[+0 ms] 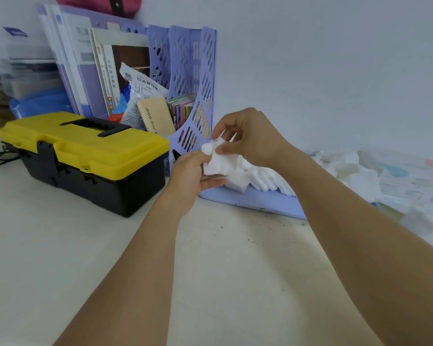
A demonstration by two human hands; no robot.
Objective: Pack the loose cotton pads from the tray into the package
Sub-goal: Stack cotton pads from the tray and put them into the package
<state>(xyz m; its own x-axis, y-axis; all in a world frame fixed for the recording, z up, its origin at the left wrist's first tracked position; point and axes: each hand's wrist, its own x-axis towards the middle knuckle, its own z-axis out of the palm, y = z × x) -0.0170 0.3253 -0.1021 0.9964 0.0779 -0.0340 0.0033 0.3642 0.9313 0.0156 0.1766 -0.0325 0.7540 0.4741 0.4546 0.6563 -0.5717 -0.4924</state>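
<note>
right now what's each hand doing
Left hand: holding a bunch of cotton pads.
Right hand: pinching the top of the same pads.

I hold a small stack of cotton pads (216, 162) between my left hand (189, 174) and right hand (245, 138), above the lilac tray (255, 202) beside the yellow toolbox (85, 148).

White cotton pads (216, 162) bunched above lilac tray (260, 203); more heaped inside.
</note>
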